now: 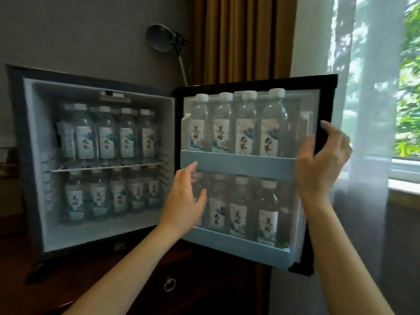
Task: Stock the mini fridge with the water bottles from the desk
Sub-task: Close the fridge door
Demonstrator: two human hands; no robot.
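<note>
Two hands work at the open door (250, 84) of the mini fridge (27, 155), which swings out toward three o'clock. The left hand (185, 201) reaches the lower door shelf (238, 244) at the door's six o'clock, where its thumb and fingers curl round the leftmost bottle (198, 185). The right hand (320, 160) clasps the door's outer edge at three o'clock, thumb in front, fingers behind. Water bottles (245, 123) stand upright in both door shelves and, at nine o'clock, on both levels of the cabinet. A lamp (161, 37) sits at twelve o'clock, with a curtain (238, 37) just beside it.
</note>
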